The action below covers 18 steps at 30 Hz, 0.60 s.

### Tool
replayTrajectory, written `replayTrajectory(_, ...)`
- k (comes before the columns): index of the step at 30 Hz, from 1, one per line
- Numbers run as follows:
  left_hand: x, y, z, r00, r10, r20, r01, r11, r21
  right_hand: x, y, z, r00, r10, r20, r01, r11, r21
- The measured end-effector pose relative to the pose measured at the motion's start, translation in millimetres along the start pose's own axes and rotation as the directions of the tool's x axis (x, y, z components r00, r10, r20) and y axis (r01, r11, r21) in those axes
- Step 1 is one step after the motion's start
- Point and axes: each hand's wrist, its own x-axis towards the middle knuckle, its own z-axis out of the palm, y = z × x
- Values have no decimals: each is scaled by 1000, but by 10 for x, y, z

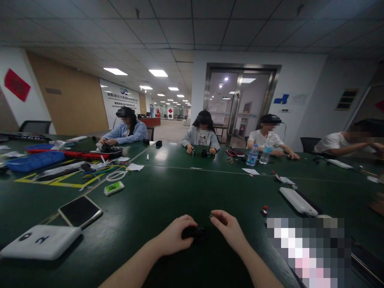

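Note:
My left hand (180, 236) is closed around a small black object (199, 232) at the front middle of the dark green table. Its kind is hard to make out in the dim light. Just right of it, my right hand (228, 229) is raised a little, with thumb and forefinger brought together in a pinch. A tiny greyish piece seems to sit at the fingertips, too small to name. The two hands are apart.
To the left lie a white box marked 2 (42, 243), a phone (80, 211), a green-and-white packet (114, 188) and blue trays (36, 161). Right are a white device (298, 201), a small red-topped item (264, 211) and water bottles (252, 155). Several people sit opposite.

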Motion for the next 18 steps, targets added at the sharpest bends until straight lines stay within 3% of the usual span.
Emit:
replayTrajectory(10, 1, -36, 27, 999, -33, -39, 32, 999, -29, -151, -216, 243, 977, -67, 204, 115, 964, -238)
replayTrajectory(18, 19, -65, 51, 999, -22, -47, 20, 999, -40, -165, -247, 257, 966, -97, 241, 168, 940, -297)
